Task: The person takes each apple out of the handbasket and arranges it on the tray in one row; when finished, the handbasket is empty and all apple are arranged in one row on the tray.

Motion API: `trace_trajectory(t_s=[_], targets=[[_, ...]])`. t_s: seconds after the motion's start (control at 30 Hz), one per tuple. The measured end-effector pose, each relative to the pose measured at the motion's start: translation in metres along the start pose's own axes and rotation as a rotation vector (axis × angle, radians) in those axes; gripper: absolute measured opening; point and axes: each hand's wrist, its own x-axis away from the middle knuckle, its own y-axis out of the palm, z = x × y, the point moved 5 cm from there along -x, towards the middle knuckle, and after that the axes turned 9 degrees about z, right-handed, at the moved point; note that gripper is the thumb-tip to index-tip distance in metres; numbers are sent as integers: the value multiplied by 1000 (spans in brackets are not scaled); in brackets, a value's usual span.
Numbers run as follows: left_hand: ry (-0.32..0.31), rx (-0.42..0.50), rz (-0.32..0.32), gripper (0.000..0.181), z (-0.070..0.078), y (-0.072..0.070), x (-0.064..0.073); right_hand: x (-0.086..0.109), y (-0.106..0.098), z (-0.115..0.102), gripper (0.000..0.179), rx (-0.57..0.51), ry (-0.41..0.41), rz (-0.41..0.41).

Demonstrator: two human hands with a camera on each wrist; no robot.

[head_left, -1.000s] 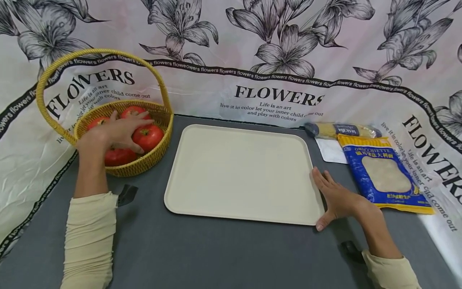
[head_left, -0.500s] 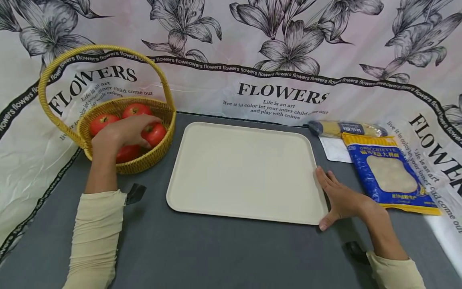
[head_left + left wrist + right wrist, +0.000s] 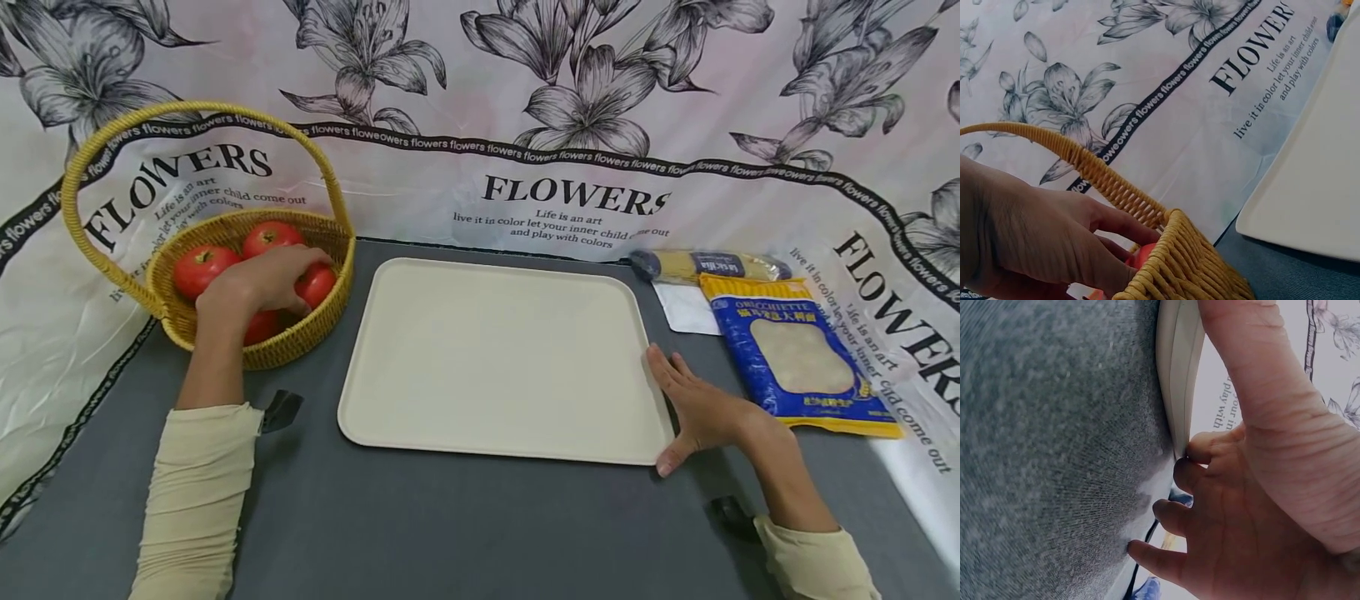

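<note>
A yellow wicker basket at the left holds several red tomatoes. Inside it, my left hand curls its fingers and thumb around the right-hand tomato, covering part of it. The left wrist view shows these fingers reaching behind the basket's rim, with only a bit of red tomato visible. To the right lies a cream rectangular tray. Fingers spread, my right hand touches the tray's right edge; in the right wrist view its fingertips meet the tray's side.
A blue and yellow pasta bag lies right of the tray, with a pasta packet behind it and a white flat piece between. The basket's tall handle arches above it. A floral sheet hangs behind the grey tabletop.
The left hand has gone from lying spread over the tomatoes to reaching lower, its fingers curled around the right-hand one. The right hand stays at the tray's edge.
</note>
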Motion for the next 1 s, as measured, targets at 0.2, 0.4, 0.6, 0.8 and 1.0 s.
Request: trace_trajectory(t_s=[0.2, 0.4, 0.6, 0.8, 1.0], targets=[[-8, -7, 22, 76, 0, -5, 3, -3, -1, 0, 169, 17, 4, -9], [-21, 22, 53, 77, 4, -14, 9, -2, -1, -1, 169, 5, 10, -13], [-44, 36, 148, 76, 7, -29, 18, -1, 2, -1, 168, 3, 7, -20], [-102, 49, 255, 81, 9, -42, 27, -1, 0, -1, 169, -18, 15, -24], [-74, 54, 370, 78, 25, -51, 32, 0, 0, -2, 168, -30, 20, -32]])
